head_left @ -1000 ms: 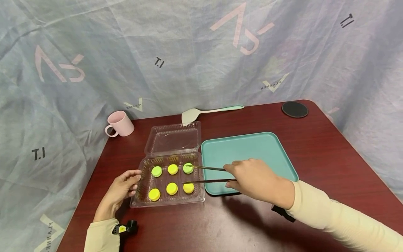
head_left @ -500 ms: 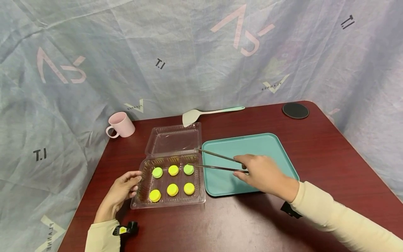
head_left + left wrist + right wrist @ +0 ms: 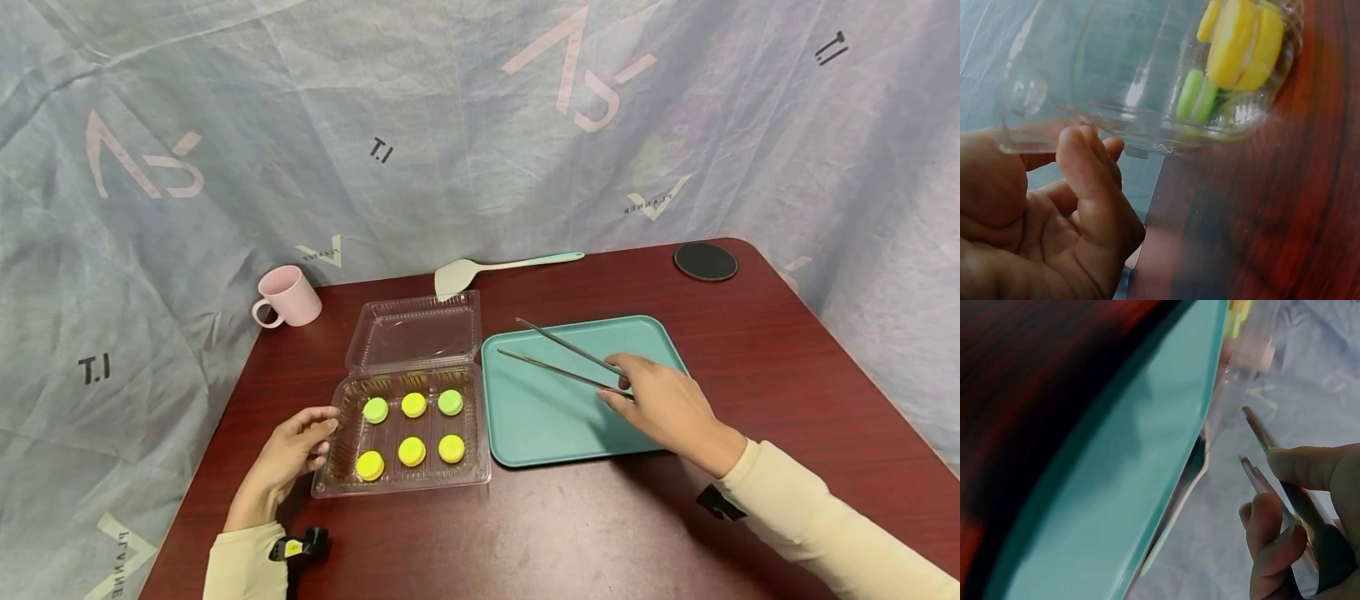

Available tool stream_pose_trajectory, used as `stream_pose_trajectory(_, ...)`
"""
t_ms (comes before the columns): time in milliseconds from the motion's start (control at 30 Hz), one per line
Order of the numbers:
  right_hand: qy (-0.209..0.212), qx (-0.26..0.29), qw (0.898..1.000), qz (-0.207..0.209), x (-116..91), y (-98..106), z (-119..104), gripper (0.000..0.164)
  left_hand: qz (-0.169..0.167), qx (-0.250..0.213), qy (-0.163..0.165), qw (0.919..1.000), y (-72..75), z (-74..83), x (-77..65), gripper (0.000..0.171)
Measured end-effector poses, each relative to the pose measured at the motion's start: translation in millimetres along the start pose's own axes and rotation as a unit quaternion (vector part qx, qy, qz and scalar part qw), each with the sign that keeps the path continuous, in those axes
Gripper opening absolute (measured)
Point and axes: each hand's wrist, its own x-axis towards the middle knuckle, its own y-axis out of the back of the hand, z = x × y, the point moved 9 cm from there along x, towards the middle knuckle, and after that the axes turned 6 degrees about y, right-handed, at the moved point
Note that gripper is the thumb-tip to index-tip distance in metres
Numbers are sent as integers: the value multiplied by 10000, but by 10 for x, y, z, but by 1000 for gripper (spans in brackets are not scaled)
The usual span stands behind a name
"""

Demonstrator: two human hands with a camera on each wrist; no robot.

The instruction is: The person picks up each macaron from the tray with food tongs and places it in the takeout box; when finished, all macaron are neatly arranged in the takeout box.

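Note:
My left hand (image 3: pixel 288 450) pinches the left rim of a clear plastic clamshell box (image 3: pixel 401 486), thumb and fingers at its edge in the left wrist view. The box lies with its lid (image 3: pixel 416 329) folded back. Inside are several yellow macarons (image 3: pixel 412 452) and two green macarons (image 3: pixel 376 410), set in two rows. My right hand (image 3: pixel 671 408) holds metal tongs (image 3: pixel 555 367) over a teal tray (image 3: pixel 525 433). The tongs' two arms are spread, with nothing between their tips. In the right wrist view thumb and fingers press the tongs (image 3: pixel 1257 428) from either side.
A pink mug (image 3: pixel 294 298) stands at the back left. Behind the box lies a white spatula (image 3: pixel 456 275) with a pale teal handle. A round black coaster (image 3: pixel 705 261) sits at the far right corner. A printed cloth (image 3: pixel 450 125) hangs behind the dark red table (image 3: pixel 450 542).
The right hand has drawn the tongs away from the green macaron at the box's right side, over to the right above the tray. The left hand stays at the box rim.

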Motion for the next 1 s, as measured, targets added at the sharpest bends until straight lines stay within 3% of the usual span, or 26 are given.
stream_pose_trajectory(567,-888,104,9958,171,-288,42,563,47,3,24,2,10000,9,-5,0,33)
stream_pose_trajectory(1000,-1915,12,9812,223,-607,83,1093,51,-2,-5,-36,10000,6,5,12,35)
